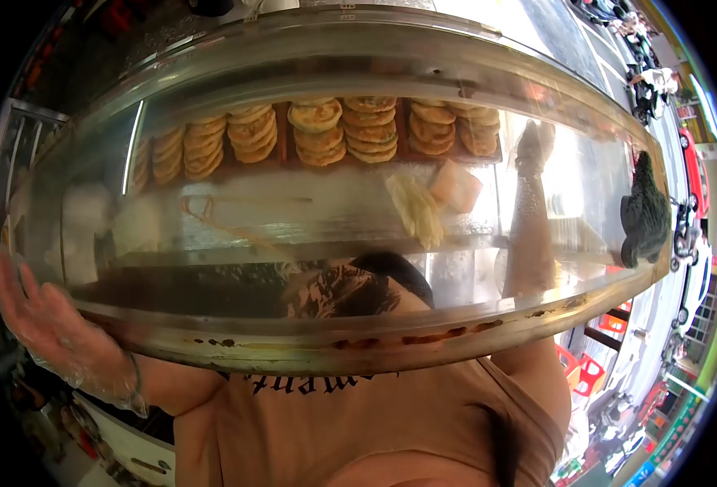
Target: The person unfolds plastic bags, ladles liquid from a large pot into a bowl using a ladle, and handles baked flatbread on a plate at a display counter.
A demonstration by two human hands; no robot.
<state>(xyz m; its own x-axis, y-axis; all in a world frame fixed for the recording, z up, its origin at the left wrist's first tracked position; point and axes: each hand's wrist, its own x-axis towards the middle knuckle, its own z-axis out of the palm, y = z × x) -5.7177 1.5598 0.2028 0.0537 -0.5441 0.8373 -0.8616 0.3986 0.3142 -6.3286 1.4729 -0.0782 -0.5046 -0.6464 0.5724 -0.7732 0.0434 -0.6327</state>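
Note:
A glass display case (358, 337) with a worn metal edge spans the view in front of my chest. Through its top pane show stacks of round, browned flatbreads (318, 130) in rows. My left hand (58, 325), in a clear plastic glove, is at the case's left end with its fingers spread, holding nothing I can see. My right arm goes under the pane; my right hand (535, 142) shows through the glass beside the rightmost stack, its fingers lost in glare. Nearer lie a crumpled pale glove or bag (415, 211) and a pinkish square packet (456, 187).
A dark green, lumpy object (646, 209) sits on the case's right end. A metal rack (30, 146) stands to the left. Beyond the right side are a street with a red car (694, 170) and red-orange stools (590, 373). Reflections cover the glass.

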